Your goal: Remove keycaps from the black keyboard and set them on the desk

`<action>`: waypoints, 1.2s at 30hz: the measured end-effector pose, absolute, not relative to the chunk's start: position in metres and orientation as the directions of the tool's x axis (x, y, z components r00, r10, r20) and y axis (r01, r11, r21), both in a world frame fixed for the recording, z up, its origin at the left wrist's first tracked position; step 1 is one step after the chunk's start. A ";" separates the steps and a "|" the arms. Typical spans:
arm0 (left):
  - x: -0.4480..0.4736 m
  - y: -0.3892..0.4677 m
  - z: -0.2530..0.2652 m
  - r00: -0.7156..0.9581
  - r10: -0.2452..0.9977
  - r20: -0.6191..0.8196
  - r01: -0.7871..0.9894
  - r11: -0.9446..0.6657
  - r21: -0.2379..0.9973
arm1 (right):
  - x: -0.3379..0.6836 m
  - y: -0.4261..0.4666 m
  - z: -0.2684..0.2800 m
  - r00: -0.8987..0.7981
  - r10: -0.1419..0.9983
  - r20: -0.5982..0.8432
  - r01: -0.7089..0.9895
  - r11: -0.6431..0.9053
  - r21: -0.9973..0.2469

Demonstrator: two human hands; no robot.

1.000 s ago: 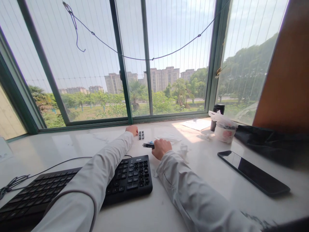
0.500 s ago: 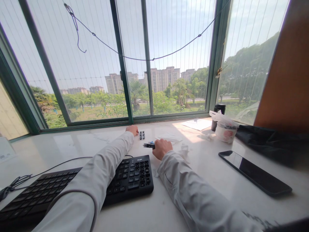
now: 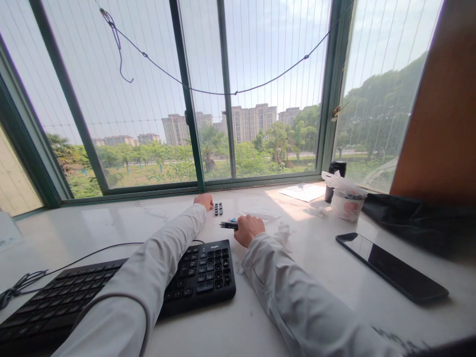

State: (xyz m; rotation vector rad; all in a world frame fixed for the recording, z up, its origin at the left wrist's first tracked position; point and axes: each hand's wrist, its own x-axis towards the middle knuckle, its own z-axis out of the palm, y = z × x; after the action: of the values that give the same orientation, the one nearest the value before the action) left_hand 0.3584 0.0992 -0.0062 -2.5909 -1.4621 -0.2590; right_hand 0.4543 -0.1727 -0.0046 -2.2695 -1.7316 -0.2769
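Note:
My left hand (image 3: pixel 204 200) is closed and rests low over the white counter, its fingertips right beside small black keycaps (image 3: pixel 218 208) set out in short rows. Whatever those fingertips pinch, if anything, is hidden. My right hand (image 3: pixel 250 230) grips a slim black tool (image 3: pixel 229 225) with a split, prong-like tip pointing left; a bit of blue shows near its grip. Below both hands lies a black keyboard (image 3: pixel 208 297), partly covered by my left forearm. Several number-pad positions at its right end show bare sockets without caps.
A black phone (image 3: pixel 394 267) lies at the right. Behind it stand a white tub in a plastic bag (image 3: pixel 347 204) and a dark cylinder (image 3: pixel 337 168). Crumpled white tissue (image 3: pixel 283 232) and a paper sheet (image 3: pixel 303 191) are on the counter (image 3: pixel 267 307). A coiled cable (image 3: pixel 24 287) sits left.

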 end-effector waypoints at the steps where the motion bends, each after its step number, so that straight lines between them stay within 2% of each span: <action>1: 0.358 0.099 -0.006 0.508 0.831 0.227 0.858 -0.511 -0.052 | 0.454 -0.173 -0.004 0.266 0.913 0.311 0.964 -0.247 -0.098; 13: 0.346 0.067 0.021 0.502 0.830 0.242 0.864 -0.496 -0.087 | 0.454 -0.173 -0.005 0.262 0.909 0.324 0.965 -0.249 -0.083; 21: 0.295 -0.021 0.049 0.585 0.757 0.291 0.804 -0.587 -0.090 | 0.449 -0.176 -0.002 0.250 0.896 0.367 0.968 -0.228 -0.105; 28: 0.233 -0.123 0.038 0.676 0.612 0.411 0.655 -0.754 0.046 | 0.439 -0.179 0.002 0.273 0.871 0.409 0.959 -0.214 -0.185; 31: 0.222 -0.143 0.023 0.643 0.629 0.437 0.664 -0.742 0.090 | 0.437 -0.179 0.002 0.309 0.843 0.440 0.940 -0.198 -0.279; 33: 0.220 -0.149 0.015 0.630 0.636 0.446 0.665 -0.738 0.114 | 0.435 -0.178 0.002 0.351 0.812 0.466 0.900 -0.155 -0.407; 36: 0.218 -0.152 0.009 0.640 0.614 0.462 0.627 -0.765 0.149 | 0.427 -0.177 0.005 0.397 0.760 0.515 0.735 0.073 -0.674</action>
State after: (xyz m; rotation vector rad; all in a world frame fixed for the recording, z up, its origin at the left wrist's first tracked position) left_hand 0.2177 -0.1523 0.0094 -2.8217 -1.0683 -0.7800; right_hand 0.4270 -0.1774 0.0053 -1.6573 -1.3362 0.0311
